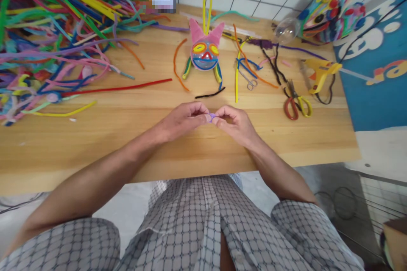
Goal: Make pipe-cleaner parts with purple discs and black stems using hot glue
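My left hand [186, 119] and my right hand [233, 122] meet over the near middle of the wooden table [95, 144]. Both pinch a small purple pipe cleaner piece [211, 117] between their fingertips. Beyond them lies a cat-faced pipe cleaner figure [205, 51] with pink ears, a yellow loop on top and a blue mouth. A short black pipe cleaner [210, 93] lies just beyond my fingers.
A big heap of coloured pipe cleaners [47, 29] covers the table's left. A long red pipe cleaner [117, 89] lies left of centre. Red-and-yellow scissors [295, 103], small metal scissors [249, 82] and a yellow glue gun [321, 74] are right. A colourful craft piece [330, 12] stands far right.
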`<state>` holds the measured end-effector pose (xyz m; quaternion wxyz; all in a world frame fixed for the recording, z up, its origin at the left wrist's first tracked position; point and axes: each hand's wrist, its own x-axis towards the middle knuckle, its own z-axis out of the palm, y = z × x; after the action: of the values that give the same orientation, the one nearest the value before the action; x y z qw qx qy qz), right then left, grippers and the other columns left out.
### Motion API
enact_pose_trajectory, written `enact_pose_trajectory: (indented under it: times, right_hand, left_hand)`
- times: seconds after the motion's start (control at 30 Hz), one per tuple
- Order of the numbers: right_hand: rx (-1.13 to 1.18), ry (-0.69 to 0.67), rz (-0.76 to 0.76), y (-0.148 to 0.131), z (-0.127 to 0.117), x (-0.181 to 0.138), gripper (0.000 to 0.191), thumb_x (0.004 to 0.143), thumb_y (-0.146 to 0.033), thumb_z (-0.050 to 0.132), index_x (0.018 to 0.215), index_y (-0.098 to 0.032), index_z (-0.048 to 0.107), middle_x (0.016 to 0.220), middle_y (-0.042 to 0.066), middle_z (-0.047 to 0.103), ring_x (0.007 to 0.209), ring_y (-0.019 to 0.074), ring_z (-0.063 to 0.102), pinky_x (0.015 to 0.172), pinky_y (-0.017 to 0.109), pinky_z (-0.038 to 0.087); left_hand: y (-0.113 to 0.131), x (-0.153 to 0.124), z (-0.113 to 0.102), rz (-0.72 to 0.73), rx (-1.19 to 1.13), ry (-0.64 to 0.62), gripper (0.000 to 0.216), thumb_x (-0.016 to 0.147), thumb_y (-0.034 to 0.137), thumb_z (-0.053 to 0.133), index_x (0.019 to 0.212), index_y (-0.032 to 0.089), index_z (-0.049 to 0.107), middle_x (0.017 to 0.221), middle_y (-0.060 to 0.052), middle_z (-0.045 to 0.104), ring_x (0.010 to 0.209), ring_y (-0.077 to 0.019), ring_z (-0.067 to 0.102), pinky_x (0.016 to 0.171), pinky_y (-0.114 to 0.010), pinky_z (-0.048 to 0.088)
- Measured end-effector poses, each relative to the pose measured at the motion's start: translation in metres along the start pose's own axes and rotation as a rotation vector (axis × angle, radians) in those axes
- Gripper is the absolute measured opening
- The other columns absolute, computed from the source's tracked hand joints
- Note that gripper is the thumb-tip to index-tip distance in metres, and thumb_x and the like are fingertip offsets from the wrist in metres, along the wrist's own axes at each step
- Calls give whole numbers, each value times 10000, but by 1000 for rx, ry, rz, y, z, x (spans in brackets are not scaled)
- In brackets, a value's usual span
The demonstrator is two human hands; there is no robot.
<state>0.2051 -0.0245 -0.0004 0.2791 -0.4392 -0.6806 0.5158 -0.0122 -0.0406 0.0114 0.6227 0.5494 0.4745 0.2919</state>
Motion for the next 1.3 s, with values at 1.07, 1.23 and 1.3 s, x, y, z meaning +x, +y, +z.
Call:
enact_pose_trajectory:
  times: [1.07, 1.23, 1.3]
  right_hand:
    - [-18, -81, 29, 4, -2, -4, 303, 929, -487, 740, 838, -202, 696, 703, -30, 609, 637, 117, 466, 591, 258, 350]
    - [111, -68, 42, 3, -1, -3, 320, 909, -521, 763, 892, -205, 709, 809, 2, 699, 720, 140, 583, 663, 271, 461]
    - [168, -39, 56, 4, 0, -2, 312, 904, -516, 772, 909, -211, 711, 830, 8, 713, 733, 144, 619, 692, 284, 510]
  left_hand:
    - [-4, 1, 4, 20, 19, 48, 264, 784, 436, 694, 791, 187, 607, 756, 22, 587, 728, -140, 506, 686, -276, 380]
    - [-3, 1, 4, 2, 20, 31, 282, 789, 453, 711, 819, 187, 621, 761, 19, 605, 702, -134, 504, 660, -266, 386]
    - [-4, 2, 4, -2, -1, 34, 273, 781, 438, 723, 815, 190, 613, 724, 31, 576, 660, -122, 471, 625, -258, 365]
